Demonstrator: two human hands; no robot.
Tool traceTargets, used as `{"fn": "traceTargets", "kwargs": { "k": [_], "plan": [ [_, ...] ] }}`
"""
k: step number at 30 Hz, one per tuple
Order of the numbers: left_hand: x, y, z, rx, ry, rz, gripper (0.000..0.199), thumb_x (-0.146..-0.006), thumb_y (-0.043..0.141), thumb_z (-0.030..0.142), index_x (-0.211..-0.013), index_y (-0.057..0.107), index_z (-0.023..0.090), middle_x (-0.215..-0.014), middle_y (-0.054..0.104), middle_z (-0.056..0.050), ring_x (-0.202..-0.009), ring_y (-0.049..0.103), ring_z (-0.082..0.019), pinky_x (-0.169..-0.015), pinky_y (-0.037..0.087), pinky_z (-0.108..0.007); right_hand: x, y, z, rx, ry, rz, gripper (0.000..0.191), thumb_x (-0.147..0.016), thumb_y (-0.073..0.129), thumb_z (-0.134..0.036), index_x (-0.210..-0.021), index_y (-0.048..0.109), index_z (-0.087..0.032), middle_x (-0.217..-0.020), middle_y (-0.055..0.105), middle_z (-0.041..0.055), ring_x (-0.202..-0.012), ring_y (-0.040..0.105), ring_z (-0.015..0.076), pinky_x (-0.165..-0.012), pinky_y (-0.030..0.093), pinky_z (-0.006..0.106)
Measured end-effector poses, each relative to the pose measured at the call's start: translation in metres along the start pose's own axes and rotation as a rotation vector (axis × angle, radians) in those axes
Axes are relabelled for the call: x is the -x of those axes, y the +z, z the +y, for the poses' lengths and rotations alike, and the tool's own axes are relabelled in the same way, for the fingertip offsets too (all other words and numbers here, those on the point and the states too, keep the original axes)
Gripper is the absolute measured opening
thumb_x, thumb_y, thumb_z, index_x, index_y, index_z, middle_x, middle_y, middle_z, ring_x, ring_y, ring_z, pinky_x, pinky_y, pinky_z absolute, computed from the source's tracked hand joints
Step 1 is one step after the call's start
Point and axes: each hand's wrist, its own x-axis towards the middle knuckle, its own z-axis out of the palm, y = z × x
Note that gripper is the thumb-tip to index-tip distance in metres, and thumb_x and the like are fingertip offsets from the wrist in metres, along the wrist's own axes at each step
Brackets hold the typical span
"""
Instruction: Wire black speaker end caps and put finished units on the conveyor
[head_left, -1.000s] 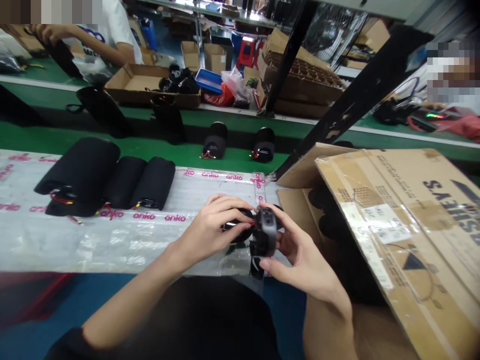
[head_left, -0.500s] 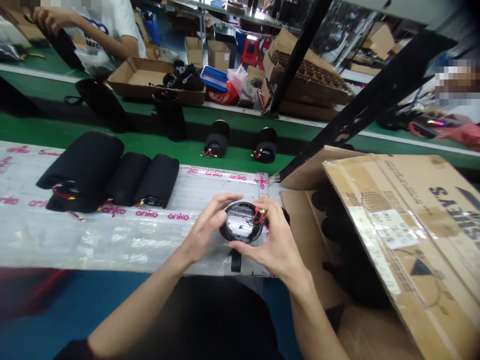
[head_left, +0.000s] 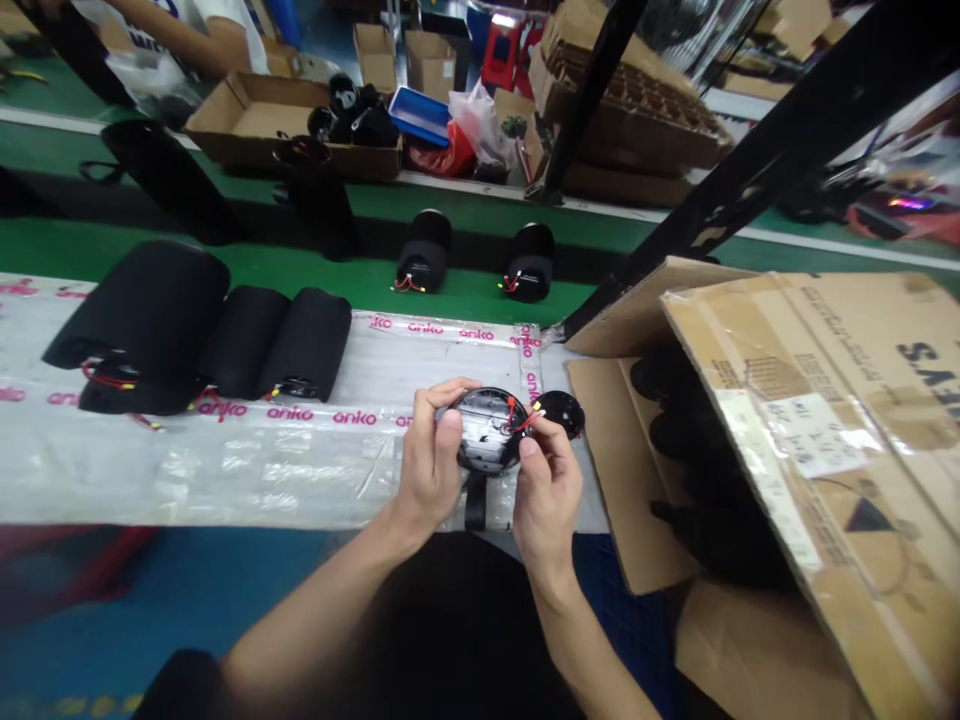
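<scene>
A black cylindrical housing [head_left: 491, 432] stands in front of me with its round end facing up, and red wires with small connectors [head_left: 517, 414] come out of that end. Around its left side my left hand [head_left: 431, 455] is closed, thumb at the rim. My right hand [head_left: 551, 480] closes on the right side of the rim, its fingers close to the wires; whether it pinches them I cannot tell. A black strap [head_left: 475, 502] hangs below the housing. Just beyond my right hand lies a round black part [head_left: 562, 412].
Several black fabric-covered cylinders [head_left: 307, 345] lie on the wrapped bench top [head_left: 375, 470] at left. Two smaller wired cylinders [head_left: 424, 250] stand on the green surface. A large cardboard box [head_left: 847, 400] holding dark parts is at right, below a slanted black post [head_left: 697, 190]. Across stands another person [head_left: 217, 40].
My right hand has shifted from spanning the housing to its right rim, thumb now near the wires. The round black part beside it has come into view. The camera view has shifted slightly.
</scene>
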Motion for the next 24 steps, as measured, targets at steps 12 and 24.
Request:
{"fn": "traceTargets", "kwargs": {
  "k": [12,24],
  "plan": [
    [-0.016,0.001,-0.017,0.189,-0.021,-0.079,0.026,-0.109,0.05,0.044,-0.117,0.06,0.021,-0.125,0.074,-0.011,-0.118,0.071,-0.027,-0.101,0.056,-0.046,0.0,0.001,-0.013,0.099,-0.063,0.05,0.031,-0.097,0.074,-0.04,-0.122,0.076,-0.022,-0.13,0.08,0.012,-0.114,0.077,0.0279,-0.105,0.06,0.05],
    [-0.025,-0.002,-0.001,0.099,-0.134,-0.247,0.049,-0.11,0.039,0.05,-0.131,0.069,0.018,-0.135,0.074,-0.013,-0.122,0.071,-0.03,-0.107,0.054,-0.043,-0.001,0.007,-0.013,-0.121,0.083,0.024,0.03,-0.097,0.076,-0.04,-0.121,0.076,-0.021,-0.133,0.08,0.0126,-0.131,0.073,0.0315,-0.121,0.053,0.058]
  ]
}}
